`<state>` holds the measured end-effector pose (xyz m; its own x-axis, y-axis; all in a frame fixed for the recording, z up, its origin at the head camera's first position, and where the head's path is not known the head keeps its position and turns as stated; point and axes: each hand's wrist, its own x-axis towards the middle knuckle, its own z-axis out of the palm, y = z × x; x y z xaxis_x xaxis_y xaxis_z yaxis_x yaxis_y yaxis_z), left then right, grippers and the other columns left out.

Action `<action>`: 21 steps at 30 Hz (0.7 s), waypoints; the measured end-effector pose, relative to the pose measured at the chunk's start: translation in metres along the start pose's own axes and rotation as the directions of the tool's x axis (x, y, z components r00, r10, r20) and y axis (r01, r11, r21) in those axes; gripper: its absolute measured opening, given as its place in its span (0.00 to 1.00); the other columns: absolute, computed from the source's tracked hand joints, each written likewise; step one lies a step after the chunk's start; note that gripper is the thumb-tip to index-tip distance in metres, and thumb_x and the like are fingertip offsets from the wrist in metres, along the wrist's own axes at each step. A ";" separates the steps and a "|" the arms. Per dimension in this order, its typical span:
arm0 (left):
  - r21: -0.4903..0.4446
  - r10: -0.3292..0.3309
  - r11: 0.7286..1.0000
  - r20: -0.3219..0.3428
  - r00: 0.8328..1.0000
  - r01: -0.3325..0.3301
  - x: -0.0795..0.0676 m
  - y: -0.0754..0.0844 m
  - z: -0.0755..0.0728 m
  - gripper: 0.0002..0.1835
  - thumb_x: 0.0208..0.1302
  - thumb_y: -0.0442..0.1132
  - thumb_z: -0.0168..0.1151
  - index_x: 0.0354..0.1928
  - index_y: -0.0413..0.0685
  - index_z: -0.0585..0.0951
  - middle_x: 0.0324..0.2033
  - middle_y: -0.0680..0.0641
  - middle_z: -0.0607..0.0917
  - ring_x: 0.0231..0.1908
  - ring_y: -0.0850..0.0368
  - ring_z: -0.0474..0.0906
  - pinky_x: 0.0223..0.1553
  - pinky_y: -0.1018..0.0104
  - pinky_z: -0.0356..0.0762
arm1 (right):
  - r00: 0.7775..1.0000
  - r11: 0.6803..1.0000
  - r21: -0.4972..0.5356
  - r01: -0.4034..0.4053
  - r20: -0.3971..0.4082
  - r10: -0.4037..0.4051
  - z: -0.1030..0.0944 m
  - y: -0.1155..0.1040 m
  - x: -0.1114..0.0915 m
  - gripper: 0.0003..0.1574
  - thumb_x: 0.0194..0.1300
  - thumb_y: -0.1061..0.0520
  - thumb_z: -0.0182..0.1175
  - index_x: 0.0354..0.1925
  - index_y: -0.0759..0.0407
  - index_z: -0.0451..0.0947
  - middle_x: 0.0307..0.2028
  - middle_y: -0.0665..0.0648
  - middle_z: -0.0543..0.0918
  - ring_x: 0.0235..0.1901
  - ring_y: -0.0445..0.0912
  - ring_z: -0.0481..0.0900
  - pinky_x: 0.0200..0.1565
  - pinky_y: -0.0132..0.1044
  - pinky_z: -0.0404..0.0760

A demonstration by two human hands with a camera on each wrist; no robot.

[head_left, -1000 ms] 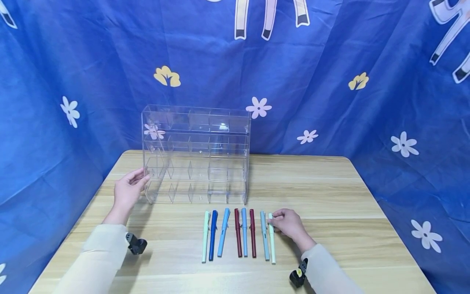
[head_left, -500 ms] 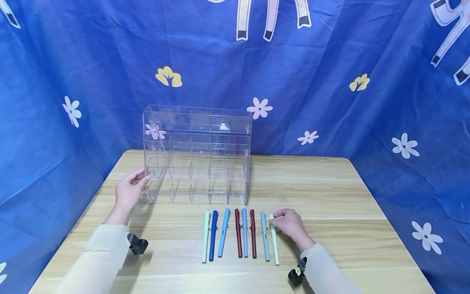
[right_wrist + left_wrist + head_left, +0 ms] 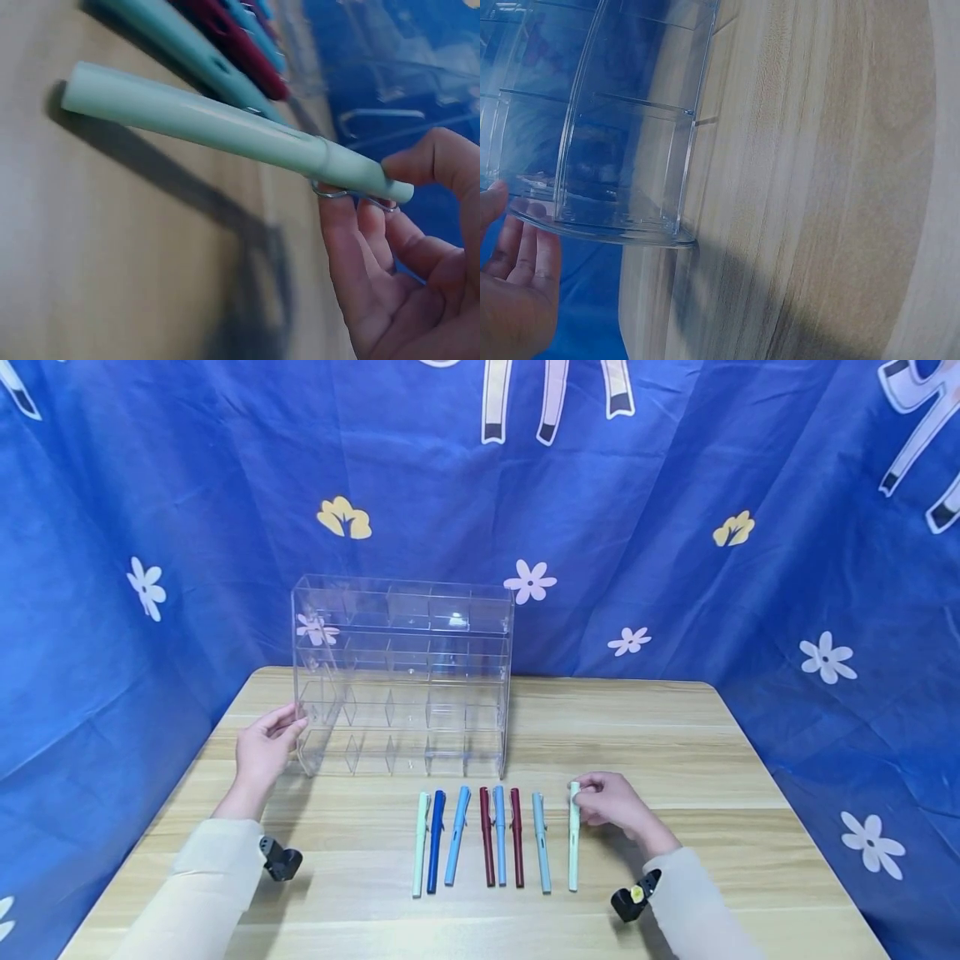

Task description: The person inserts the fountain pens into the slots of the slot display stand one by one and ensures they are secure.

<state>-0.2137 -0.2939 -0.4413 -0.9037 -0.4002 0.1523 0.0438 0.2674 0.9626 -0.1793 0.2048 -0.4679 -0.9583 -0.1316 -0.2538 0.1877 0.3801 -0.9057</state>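
My right hand [image 3: 615,803] pinches a mint green pen [image 3: 195,124] by its capped, clipped end, thumb on one side and fingers on the other. In the right wrist view the pen casts a shadow beside it on the wood. At the left, my left hand [image 3: 264,750] holds the side edge of a clear acrylic rack [image 3: 408,693], its thumb and fingers on either side of the panel. The rack stands upright, with several tiers split by dividers. A teal pen [image 3: 542,843] lies nearest to the held pen.
More pens lie in a row before the rack: two dark red pens [image 3: 517,839], a light blue pen [image 3: 499,839], another light blue pen [image 3: 457,839], a dark blue pen [image 3: 435,843] and a mint pen [image 3: 419,847]. A blue curtain [image 3: 600,527] hangs behind the wooden table [image 3: 637,727].
My right hand has moved the mint green pen right and slightly up, apart from the teal pen and the row. My left hand stays at the rack.
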 end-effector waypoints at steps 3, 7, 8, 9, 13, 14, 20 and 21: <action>0.010 -0.003 1.000 -0.001 1.000 0.003 0.000 0.000 -0.001 0.22 0.64 0.31 0.61 0.59 0.29 0.73 0.31 0.70 0.80 0.33 0.81 0.75 0.34 0.81 0.80 | 0.998 0.999 0.038 0.034 0.047 -0.035 -0.013 -0.006 -0.001 0.24 0.54 0.67 0.59 0.50 0.76 0.73 0.27 0.55 0.77 0.26 0.46 0.79 0.35 0.46 0.86; 0.005 -0.009 1.000 0.005 1.000 0.009 0.000 0.000 -0.001 0.22 0.64 0.32 0.61 0.59 0.29 0.72 0.32 0.70 0.81 0.33 0.81 0.75 0.34 0.81 0.80 | 0.997 0.995 0.083 0.048 0.064 -0.053 -0.026 -0.015 -0.001 0.23 0.57 0.66 0.60 0.50 0.76 0.72 0.37 0.64 0.83 0.29 0.46 0.81 0.38 0.49 0.85; 0.001 -0.010 1.000 0.005 1.000 0.010 0.000 0.000 -0.002 0.22 0.64 0.31 0.61 0.59 0.29 0.72 0.32 0.70 0.81 0.33 0.81 0.75 0.34 0.81 0.80 | 0.997 0.995 0.093 0.047 0.060 -0.052 -0.028 -0.016 -0.001 0.22 0.57 0.66 0.60 0.50 0.76 0.72 0.40 0.66 0.84 0.30 0.46 0.81 0.39 0.49 0.85; 0.001 -0.009 1.000 0.005 1.000 0.009 0.000 0.000 -0.002 0.22 0.64 0.31 0.61 0.59 0.29 0.72 0.32 0.70 0.81 0.33 0.81 0.75 0.34 0.81 0.80 | 0.997 0.994 0.100 0.051 0.055 -0.057 -0.030 -0.018 -0.001 0.21 0.58 0.65 0.60 0.49 0.76 0.72 0.42 0.67 0.84 0.31 0.46 0.82 0.40 0.49 0.85; -0.001 -0.006 1.000 0.005 1.000 0.006 0.000 -0.001 -0.002 0.22 0.64 0.31 0.61 0.59 0.29 0.72 0.32 0.70 0.81 0.32 0.81 0.75 0.34 0.81 0.80 | 0.995 0.985 0.146 0.092 0.027 -0.097 -0.036 -0.024 -0.001 0.18 0.59 0.66 0.61 0.47 0.73 0.72 0.42 0.66 0.84 0.34 0.47 0.83 0.42 0.53 0.83; -0.002 -0.004 1.000 0.004 1.000 0.004 0.000 -0.001 -0.001 0.22 0.64 0.31 0.61 0.59 0.29 0.72 0.31 0.70 0.81 0.32 0.81 0.75 0.34 0.81 0.80 | 0.993 0.982 0.157 0.108 0.022 -0.113 -0.037 -0.025 -0.001 0.18 0.60 0.66 0.61 0.47 0.73 0.72 0.42 0.65 0.84 0.34 0.47 0.83 0.42 0.54 0.83; -0.013 0.008 1.000 0.005 1.000 -0.008 0.000 0.000 0.000 0.22 0.64 0.30 0.61 0.58 0.28 0.72 0.30 0.71 0.81 0.32 0.81 0.76 0.33 0.82 0.79 | 0.980 0.959 0.204 0.195 -0.016 -0.196 -0.039 -0.033 0.001 0.18 0.62 0.66 0.61 0.49 0.73 0.74 0.43 0.64 0.83 0.37 0.48 0.84 0.40 0.45 0.85; -0.017 0.007 1.000 0.006 1.000 -0.007 0.000 0.000 0.000 0.22 0.64 0.30 0.61 0.58 0.28 0.72 0.30 0.72 0.81 0.32 0.81 0.76 0.33 0.82 0.79 | 0.978 0.956 0.205 0.210 -0.023 -0.210 -0.039 -0.035 0.001 0.18 0.62 0.66 0.60 0.49 0.73 0.74 0.44 0.65 0.83 0.37 0.48 0.84 0.40 0.44 0.85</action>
<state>-0.2142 -0.2940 -0.4416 -0.9058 -0.3932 0.1580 0.0576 0.2552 0.9652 -0.1957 0.2270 -0.4231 -0.9810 -0.1873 -0.0505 0.0225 0.1482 -0.9887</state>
